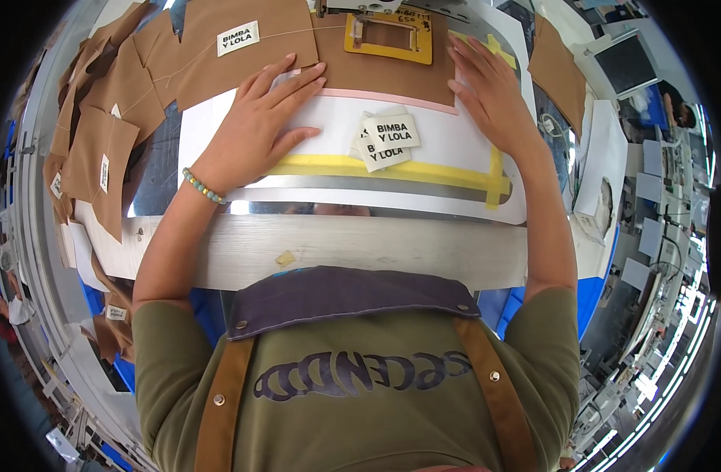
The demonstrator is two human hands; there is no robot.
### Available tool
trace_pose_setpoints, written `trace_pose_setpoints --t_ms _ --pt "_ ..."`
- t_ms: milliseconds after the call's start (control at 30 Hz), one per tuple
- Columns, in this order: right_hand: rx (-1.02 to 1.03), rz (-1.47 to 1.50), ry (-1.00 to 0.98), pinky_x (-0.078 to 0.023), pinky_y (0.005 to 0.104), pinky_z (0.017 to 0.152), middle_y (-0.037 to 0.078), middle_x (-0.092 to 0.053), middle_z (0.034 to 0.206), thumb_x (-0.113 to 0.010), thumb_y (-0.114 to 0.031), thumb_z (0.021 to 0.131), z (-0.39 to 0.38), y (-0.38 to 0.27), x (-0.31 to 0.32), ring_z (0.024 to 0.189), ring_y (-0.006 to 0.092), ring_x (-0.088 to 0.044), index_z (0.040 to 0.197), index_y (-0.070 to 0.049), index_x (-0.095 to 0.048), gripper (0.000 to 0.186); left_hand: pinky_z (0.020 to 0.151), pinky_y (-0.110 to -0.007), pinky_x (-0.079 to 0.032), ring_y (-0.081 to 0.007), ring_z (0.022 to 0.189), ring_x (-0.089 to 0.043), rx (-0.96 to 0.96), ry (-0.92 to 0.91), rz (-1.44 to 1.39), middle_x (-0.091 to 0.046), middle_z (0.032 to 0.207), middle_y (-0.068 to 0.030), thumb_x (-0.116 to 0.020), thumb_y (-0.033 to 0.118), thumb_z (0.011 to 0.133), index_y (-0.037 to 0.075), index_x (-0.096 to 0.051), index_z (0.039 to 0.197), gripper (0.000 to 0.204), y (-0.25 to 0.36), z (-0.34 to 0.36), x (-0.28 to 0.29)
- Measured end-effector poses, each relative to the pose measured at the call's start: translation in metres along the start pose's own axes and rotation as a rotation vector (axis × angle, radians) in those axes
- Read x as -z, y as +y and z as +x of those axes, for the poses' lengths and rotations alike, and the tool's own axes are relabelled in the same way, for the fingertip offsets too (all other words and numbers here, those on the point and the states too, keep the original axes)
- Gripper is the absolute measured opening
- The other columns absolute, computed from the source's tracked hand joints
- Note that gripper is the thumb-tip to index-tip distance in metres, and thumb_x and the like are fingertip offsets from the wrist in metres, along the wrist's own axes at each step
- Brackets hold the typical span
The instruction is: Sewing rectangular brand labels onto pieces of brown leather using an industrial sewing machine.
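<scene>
A brown fabric piece (388, 79) lies under the sewing machine head (368, 6), with a yellow rectangular frame (389, 53) over it. A pink strip runs along its near edge. My left hand (270, 110) lies flat, fingers stretched over the left edge of this piece and the corner of a labelled brown piece (274, 59). My right hand (490, 98) rests at the right edge of the piece, fingers spread beside the yellow frame. Between my hands, a small pile of white printed labels (392, 134) sits on the white sheet (345, 122). A thread links the pieces.
Yellow tape (392, 169) borders the white sheet. Several brown pieces with labels (101, 153) heap at the left and hang over the table edge (337, 244). At the right are another brown piece (555, 71), a white box (600, 173) and a small screen (626, 61).
</scene>
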State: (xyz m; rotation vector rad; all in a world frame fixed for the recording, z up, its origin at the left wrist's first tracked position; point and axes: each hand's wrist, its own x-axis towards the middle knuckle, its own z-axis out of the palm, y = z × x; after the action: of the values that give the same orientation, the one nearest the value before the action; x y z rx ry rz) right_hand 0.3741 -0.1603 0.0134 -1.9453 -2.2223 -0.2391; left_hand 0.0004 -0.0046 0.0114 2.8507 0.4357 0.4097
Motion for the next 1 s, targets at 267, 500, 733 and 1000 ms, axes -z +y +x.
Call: trace_pose_setpoints --t_ms 267,500,733,1000 --pt "-0.016 0.027 0.060 -0.025 0.0558 0.131 0.008 -0.049 0.168 -0.046 -0.042 0.115 0.012 0.004 -0.021 0.159 0.0287 -0.038 0.159 -0.009 -0.053 0.056 0.129 -0.051 -0.032 -0.0357 0.160 -0.035 -0.005 -0.023 0.006 -0.048 0.170 -0.0022 -0.073 0.028 0.099 0.007 -0.057 0.156 0.063 -0.004 0.000 0.000" --pt "0.035 0.115 0.032 -0.021 0.0520 0.133 0.010 -0.043 0.172 -0.044 -0.038 0.116 0.011 0.016 -0.014 0.162 0.0317 -0.034 0.163 -0.008 -0.048 0.056 0.127 -0.049 -0.034 -0.0353 0.157 -0.039 -0.007 0.004 0.000 -0.052 0.167 -0.0003 -0.075 0.031 0.099 0.008 -0.060 0.153 0.060 -0.004 0.000 0.000" --pt "-0.004 0.199 -0.085 -0.019 0.0506 0.135 0.014 -0.040 0.173 -0.063 -0.045 0.106 0.012 0.002 0.012 0.163 0.0334 -0.031 0.163 -0.006 -0.047 0.070 0.128 -0.049 -0.033 -0.0348 0.160 -0.036 -0.012 -0.012 0.005 -0.050 0.169 -0.0022 -0.073 0.030 0.100 0.008 -0.059 0.154 0.060 -0.004 0.001 0.000" --pt "0.023 0.106 -0.004 -0.019 0.0492 0.136 0.008 -0.041 0.174 -0.063 -0.050 0.106 0.007 0.013 -0.007 0.164 0.0302 -0.031 0.164 -0.012 -0.047 0.072 0.127 -0.049 -0.034 -0.0353 0.158 -0.038 -0.019 0.007 0.019 -0.051 0.167 -0.0030 -0.072 0.033 0.101 0.008 -0.060 0.152 0.058 -0.003 0.002 0.000"
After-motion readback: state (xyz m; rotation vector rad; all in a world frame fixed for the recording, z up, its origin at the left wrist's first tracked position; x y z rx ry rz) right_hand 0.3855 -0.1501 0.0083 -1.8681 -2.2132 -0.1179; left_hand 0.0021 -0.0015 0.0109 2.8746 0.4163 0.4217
